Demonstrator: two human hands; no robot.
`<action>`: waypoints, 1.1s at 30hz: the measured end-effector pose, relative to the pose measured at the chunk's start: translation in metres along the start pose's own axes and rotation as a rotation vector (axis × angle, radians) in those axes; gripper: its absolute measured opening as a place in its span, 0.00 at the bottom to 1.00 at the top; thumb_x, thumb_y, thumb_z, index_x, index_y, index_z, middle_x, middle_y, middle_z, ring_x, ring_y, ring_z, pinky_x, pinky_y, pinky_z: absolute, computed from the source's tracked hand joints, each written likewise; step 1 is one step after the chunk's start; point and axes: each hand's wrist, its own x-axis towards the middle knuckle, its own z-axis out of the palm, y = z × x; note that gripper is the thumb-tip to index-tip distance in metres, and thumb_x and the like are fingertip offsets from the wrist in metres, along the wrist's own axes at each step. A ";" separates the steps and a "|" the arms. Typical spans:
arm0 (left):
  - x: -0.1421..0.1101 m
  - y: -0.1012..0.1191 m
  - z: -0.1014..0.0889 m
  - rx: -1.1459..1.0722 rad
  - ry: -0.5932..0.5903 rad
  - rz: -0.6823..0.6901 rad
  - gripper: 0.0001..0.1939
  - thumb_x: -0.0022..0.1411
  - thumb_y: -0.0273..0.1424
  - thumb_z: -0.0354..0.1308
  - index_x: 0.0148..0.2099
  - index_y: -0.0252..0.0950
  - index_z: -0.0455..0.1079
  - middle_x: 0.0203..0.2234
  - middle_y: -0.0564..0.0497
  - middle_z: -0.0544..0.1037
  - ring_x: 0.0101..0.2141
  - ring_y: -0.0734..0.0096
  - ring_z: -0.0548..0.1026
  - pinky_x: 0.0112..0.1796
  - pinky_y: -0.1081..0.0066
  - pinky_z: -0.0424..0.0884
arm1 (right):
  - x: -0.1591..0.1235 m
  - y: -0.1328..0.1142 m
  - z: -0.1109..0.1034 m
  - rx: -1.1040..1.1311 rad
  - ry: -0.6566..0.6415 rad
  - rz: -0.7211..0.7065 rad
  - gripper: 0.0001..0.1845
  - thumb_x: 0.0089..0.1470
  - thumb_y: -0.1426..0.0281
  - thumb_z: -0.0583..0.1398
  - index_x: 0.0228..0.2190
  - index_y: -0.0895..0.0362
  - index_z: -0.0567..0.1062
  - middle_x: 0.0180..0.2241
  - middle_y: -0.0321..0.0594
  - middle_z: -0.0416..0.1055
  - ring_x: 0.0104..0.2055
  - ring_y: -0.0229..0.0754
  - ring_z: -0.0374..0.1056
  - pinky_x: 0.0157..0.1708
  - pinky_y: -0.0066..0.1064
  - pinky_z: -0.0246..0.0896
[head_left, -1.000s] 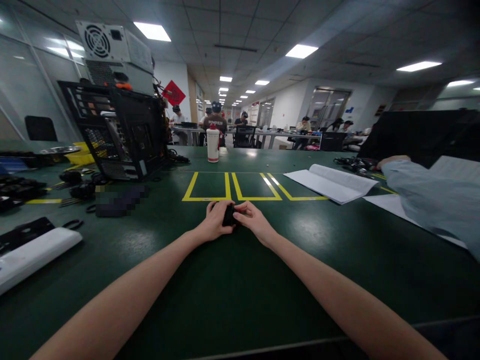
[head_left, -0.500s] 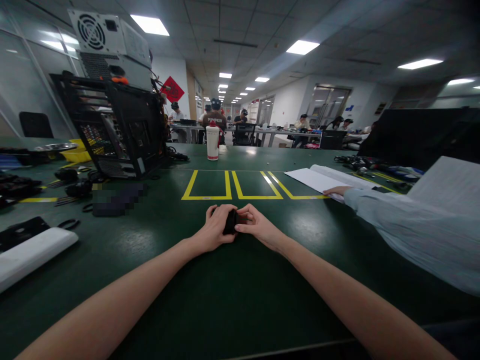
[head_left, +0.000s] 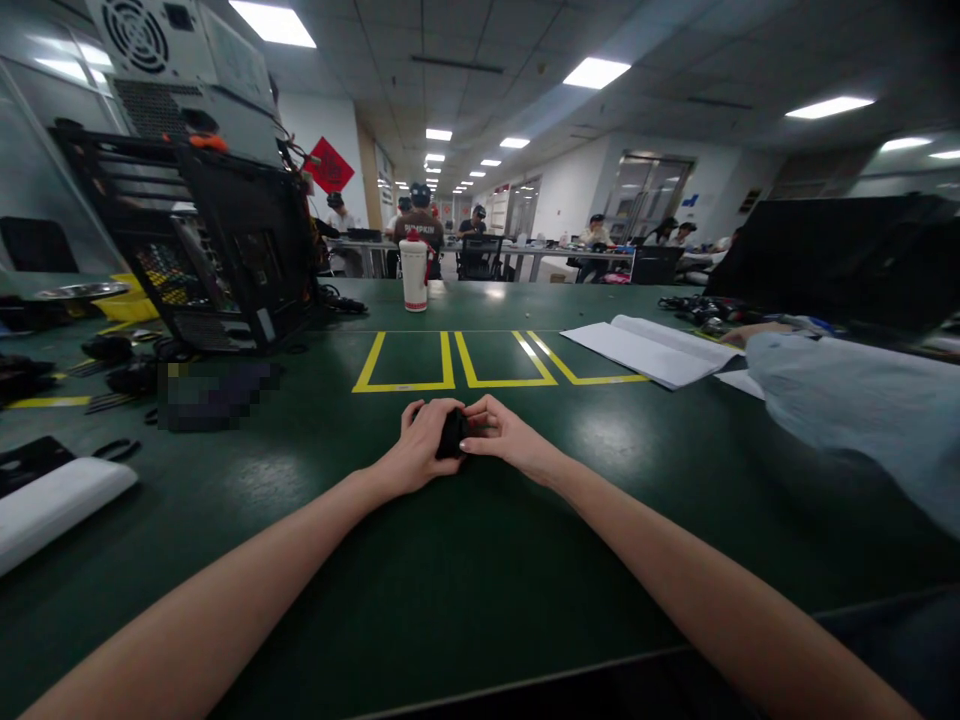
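Small black object, dark and blocky: held at the centre of the dark green tabletop (head_left: 420,580), just on the near side of yellow tape outlines (head_left: 405,387); the black object (head_left: 452,436) is partly hidden by fingers.
Left hand: the left hand (head_left: 421,448) wraps it from the left — grip closed around it, thumb on the near side.
Right hand: the right hand (head_left: 504,440) meets its right side with bent fingers; whether that grip pinches, one cannot tell.
Good handling: probably best steadied by the left — light fingertip pressure from the right, no twisting.
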 end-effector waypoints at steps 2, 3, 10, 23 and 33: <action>0.000 0.000 -0.001 -0.001 -0.002 -0.001 0.28 0.48 0.30 0.55 0.51 0.41 0.49 0.45 0.48 0.62 0.49 0.59 0.59 0.52 0.55 0.44 | -0.001 0.000 0.001 -0.004 0.017 -0.012 0.17 0.39 0.67 0.63 0.34 0.54 0.66 0.36 0.36 0.65 0.42 0.41 0.62 0.43 0.39 0.59; 0.000 0.001 -0.001 -0.002 -0.004 0.003 0.28 0.49 0.30 0.55 0.52 0.41 0.49 0.45 0.48 0.62 0.49 0.59 0.59 0.52 0.55 0.44 | 0.000 0.000 0.003 0.006 0.034 -0.016 0.14 0.42 0.66 0.62 0.33 0.54 0.66 0.35 0.36 0.65 0.41 0.40 0.62 0.42 0.39 0.59; 0.000 0.001 -0.001 -0.004 -0.005 0.010 0.29 0.49 0.30 0.55 0.52 0.41 0.48 0.45 0.48 0.62 0.49 0.59 0.59 0.52 0.54 0.44 | 0.005 0.005 0.006 0.029 0.109 0.040 0.18 0.42 0.64 0.61 0.36 0.56 0.65 0.38 0.39 0.65 0.41 0.41 0.63 0.42 0.39 0.60; 0.001 0.000 0.002 0.019 -0.001 -0.006 0.30 0.47 0.30 0.56 0.52 0.41 0.48 0.45 0.48 0.63 0.49 0.59 0.60 0.52 0.54 0.44 | 0.001 0.001 0.009 0.035 0.090 -0.080 0.11 0.43 0.66 0.60 0.30 0.55 0.65 0.31 0.34 0.65 0.37 0.37 0.64 0.42 0.35 0.59; -0.001 -0.003 0.002 0.005 -0.009 -0.008 0.30 0.47 0.29 0.55 0.52 0.40 0.48 0.45 0.48 0.62 0.49 0.60 0.59 0.53 0.56 0.43 | -0.001 0.005 0.004 -0.010 0.008 0.026 0.22 0.37 0.70 0.64 0.36 0.53 0.64 0.36 0.36 0.65 0.41 0.41 0.63 0.43 0.40 0.59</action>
